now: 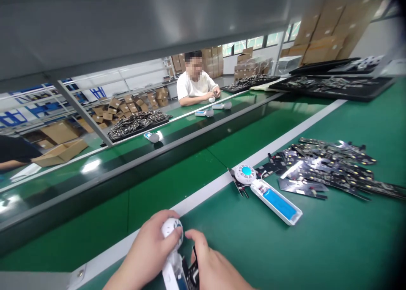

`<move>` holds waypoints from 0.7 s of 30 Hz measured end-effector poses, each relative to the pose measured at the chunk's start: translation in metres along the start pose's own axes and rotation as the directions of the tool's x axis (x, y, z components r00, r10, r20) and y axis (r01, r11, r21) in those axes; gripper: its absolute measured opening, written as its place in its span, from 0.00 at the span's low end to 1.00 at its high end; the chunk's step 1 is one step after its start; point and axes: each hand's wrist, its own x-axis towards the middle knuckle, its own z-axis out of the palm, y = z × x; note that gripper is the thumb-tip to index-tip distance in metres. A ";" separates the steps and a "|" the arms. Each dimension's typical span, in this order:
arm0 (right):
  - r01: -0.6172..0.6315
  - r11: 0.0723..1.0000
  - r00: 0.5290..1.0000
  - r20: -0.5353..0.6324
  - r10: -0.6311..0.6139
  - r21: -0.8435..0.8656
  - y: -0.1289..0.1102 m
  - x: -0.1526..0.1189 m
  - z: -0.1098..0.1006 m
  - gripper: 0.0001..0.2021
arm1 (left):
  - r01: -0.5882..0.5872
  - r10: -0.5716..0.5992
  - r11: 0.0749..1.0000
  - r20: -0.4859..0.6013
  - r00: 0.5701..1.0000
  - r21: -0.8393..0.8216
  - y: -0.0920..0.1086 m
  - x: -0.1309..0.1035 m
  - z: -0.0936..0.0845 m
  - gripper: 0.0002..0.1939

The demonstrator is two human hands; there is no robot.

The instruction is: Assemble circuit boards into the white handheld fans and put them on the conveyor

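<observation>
My left hand (152,243) is closed around the round head of a white handheld device (171,269), its thumb across the front. The device's open handle points down toward the bottom edge. Beside it, my right hand (211,260) grips a black circuit board (193,274) against the handle's right side; its index finger is bent near the round head. Up and to the right, a second white device (279,203) lies on the green table with a blue part showing in its open handle. A pile of black circuit boards (330,167) is behind it.
A white strip (218,178) edges the green table (349,239), with a conveyor (136,171) beyond it carrying several white devices. Black trays of boards (374,91) stand at back right. A person in white (193,87) sits across; another person's arm shows at far left. A grey panel (127,23) hangs overhead.
</observation>
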 end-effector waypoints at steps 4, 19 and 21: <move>0.301 0.925 0.915 -0.204 -0.349 -0.232 0.006 -0.009 -0.014 0.36 | 0.100 -0.159 0.978 -0.353 0.922 -0.180 -0.019 -0.034 0.016 0.20; 0.559 0.664 0.823 0.234 -0.517 -0.496 0.020 -0.015 -0.079 0.29 | 0.125 -0.121 0.992 0.110 0.987 -0.024 0.012 -0.020 0.007 0.14; 0.551 0.675 0.830 0.236 -0.506 -0.491 0.020 -0.013 -0.080 0.29 | 0.121 -0.112 0.992 0.169 0.979 -0.041 0.012 -0.010 0.011 0.13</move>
